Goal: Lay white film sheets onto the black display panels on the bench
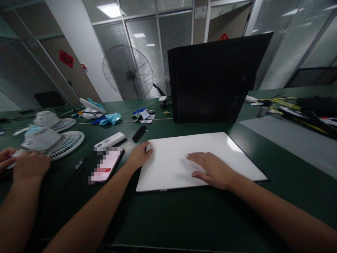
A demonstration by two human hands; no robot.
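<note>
Head view is showing the right hand (210, 170) lying released, palm down and fingers spread, on the near middle of a white board (171, 165) that is resting flat on the green table (184, 221). The left hand (139, 155) is sitting at the board's far left corner with its fingers curled against the edge; whether it is actually pinching that edge I cannot tell. Beyond both hands a black upright case (213, 80) is standing just behind the board's far edge, and its inside is not showing. Just left of the left hand a phone (106, 165) is lying face up, with a white bar-shaped device (110, 139) and a small black stick (139, 133) lying a little beyond it. Further left, another person's hands (30, 165) are resting beside two white fan grilles (67, 142). Right of the right hand the board's dark-trimmed edge is ending on bare table, with a grey mat (289, 140) lying well apart. Nearer than both hands, between the board's near edge and the table's near edge, bare green surface is stretching under the forearms.
</note>
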